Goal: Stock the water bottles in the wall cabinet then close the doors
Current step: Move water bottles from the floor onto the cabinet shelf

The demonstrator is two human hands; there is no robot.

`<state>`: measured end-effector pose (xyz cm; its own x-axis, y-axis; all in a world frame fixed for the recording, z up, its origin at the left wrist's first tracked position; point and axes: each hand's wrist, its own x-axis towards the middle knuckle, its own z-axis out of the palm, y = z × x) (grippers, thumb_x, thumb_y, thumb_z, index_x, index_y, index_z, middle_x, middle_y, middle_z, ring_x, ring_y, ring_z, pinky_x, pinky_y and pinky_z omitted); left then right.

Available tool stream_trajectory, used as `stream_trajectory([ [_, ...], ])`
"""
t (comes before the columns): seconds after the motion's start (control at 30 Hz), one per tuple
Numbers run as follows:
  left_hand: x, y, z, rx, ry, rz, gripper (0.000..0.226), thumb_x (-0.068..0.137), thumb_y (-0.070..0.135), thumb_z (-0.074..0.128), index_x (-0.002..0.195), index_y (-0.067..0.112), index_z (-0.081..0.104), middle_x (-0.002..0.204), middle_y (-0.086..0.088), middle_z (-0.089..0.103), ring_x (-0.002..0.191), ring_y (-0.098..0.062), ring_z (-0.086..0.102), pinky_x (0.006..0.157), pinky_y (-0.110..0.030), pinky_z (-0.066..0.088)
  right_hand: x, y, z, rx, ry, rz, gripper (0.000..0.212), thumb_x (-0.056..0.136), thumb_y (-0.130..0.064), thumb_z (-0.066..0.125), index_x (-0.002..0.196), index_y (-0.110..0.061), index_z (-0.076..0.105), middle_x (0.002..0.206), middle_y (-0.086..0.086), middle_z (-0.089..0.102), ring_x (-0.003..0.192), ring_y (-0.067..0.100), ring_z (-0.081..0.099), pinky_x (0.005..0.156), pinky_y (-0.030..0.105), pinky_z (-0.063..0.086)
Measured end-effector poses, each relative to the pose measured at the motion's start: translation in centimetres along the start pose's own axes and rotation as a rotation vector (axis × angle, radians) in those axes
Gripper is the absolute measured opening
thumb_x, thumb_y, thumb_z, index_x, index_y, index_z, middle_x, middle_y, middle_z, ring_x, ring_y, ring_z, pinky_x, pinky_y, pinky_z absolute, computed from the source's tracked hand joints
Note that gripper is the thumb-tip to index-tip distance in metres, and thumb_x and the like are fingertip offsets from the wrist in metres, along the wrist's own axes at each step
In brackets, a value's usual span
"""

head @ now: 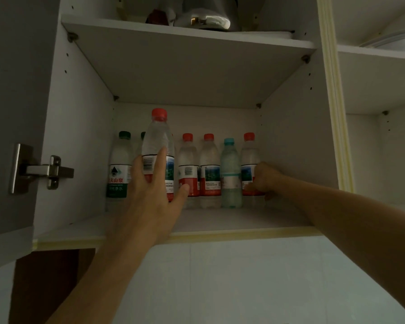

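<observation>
A row of water bottles stands at the back of the wall cabinet's lower shelf (220,218): green-capped ones (119,164) at the left, red-capped ones (209,164) in the middle, and one teal-capped bottle (230,174). A nearer red-capped bottle (158,136) stands in front of the row at the left. My left hand (154,195) rests against its front with fingers straight and thumb spread to the right. My right hand (263,178) curls round the rightmost red-capped bottle (249,155) at its label.
The left cabinet door (9,113) hangs open, its metal hinge (40,170) showing. The shelf above holds a shiny metal pot (206,17). A second open compartment with plates (393,40) lies to the right. White tiled wall (220,277) runs below the cabinet.
</observation>
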<state>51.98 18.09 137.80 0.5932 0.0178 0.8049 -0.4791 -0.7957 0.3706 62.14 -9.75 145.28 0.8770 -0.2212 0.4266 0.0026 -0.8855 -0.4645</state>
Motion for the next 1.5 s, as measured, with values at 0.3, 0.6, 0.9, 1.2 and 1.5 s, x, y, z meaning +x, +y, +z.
stream_trajectory([
  [0.3, 0.0, -0.2, -0.1, -0.024, -0.001, 0.012, 0.084, 0.088, 0.072, 0.034, 0.152, 0.054, -0.017, 0.164, 0.012, -0.018, 0.151, -0.033, 0.025, 0.113, -0.057, 0.035, 1.0, 0.7, 1.0, -0.405, 0.402, -0.296, 0.112, 0.082, -0.013, 0.083, 0.159, -0.009, 0.002, 0.15, 0.022, 0.035, 0.123, 0.036, 0.052, 0.095, 0.044, 0.052],
  [0.6, -0.3, 0.2, -0.3, -0.015, -0.006, 0.002, 0.085, 0.082, 0.075, 0.026, 0.151, 0.052, -0.019, 0.163, 0.011, -0.019, 0.151, -0.032, 0.023, 0.112, -0.055, 0.035, 0.9, 1.5, 1.4, -0.823, 0.31, -0.362, 0.148, 0.06, -0.045, 0.094, 0.159, -0.005, -0.008, 0.165, 0.019, -0.008, 0.152, 0.037, 0.014, 0.113, 0.046, 0.038],
  [0.9, 0.0, -0.1, 0.1, 0.013, 0.042, 0.025, 0.081, 0.094, 0.068, 0.037, 0.151, 0.051, -0.019, 0.163, 0.011, -0.016, 0.149, -0.033, 0.026, 0.108, -0.055, 0.04, 1.7, 1.1, 2.3, -0.849, 0.314, -0.391, 0.141, 0.064, -0.049, 0.091, 0.158, -0.003, -0.004, 0.164, 0.023, -0.012, 0.153, 0.041, 0.008, 0.11, 0.047, 0.042],
  [1.2, -0.3, 0.1, -0.4, 0.031, 0.096, 0.055, 0.076, 0.097, 0.056, 0.047, 0.158, 0.042, 0.004, 0.167, -0.001, -0.002, 0.147, -0.038, 0.03, 0.106, -0.055, 0.043, -3.6, -1.2, 0.5, -0.183, 0.306, -0.401, 0.072, 0.092, -0.036, 0.07, 0.15, -0.011, 0.034, 0.155, 0.016, 0.027, 0.139, 0.038, 0.035, 0.112, 0.048, 0.038],
  [1.5, -5.9, 3.3, -2.4, -0.186, 0.354, 0.207, 0.03, 0.096, 0.019, 0.064, 0.123, 0.007, 0.059, 0.132, -0.014, 0.049, 0.118, -0.026, 0.051, 0.089, -0.025, 0.05, -22.0, 3.1, -2.1, 0.235, 0.297, -0.504, 0.044, 0.099, -0.05, 0.054, 0.135, -0.026, 0.055, 0.125, -0.005, 0.057, 0.107, 0.013, 0.058, 0.09, 0.03, 0.048],
])
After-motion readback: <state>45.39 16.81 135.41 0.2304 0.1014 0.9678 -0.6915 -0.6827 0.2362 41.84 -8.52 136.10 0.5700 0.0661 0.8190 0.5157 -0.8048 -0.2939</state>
